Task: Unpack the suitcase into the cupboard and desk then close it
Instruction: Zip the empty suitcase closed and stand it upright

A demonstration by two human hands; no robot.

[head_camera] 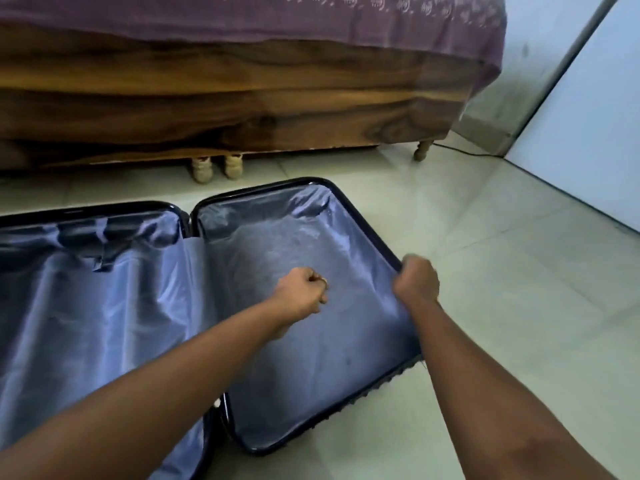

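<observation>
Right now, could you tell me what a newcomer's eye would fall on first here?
The open dark hard-shell suitcase with shiny blue lining lies flat on the pale tiled floor, both halves showing no contents. The right hand curls at its right rim, and the left hand hovers fisted over the lining. Behind stands a wooden bed with a purple cover.

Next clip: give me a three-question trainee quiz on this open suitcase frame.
1. True or false: the open dark hard-shell suitcase with blue lining holds folded clothes.
2. Which hand is at the suitcase's right rim? A left hand B right hand
3. What stands behind the suitcase?

Key: 1 false, both halves look empty. 2 B, fingers curled at the rim; actual grip unclear. 3 A wooden bed under a purple cover.
</observation>
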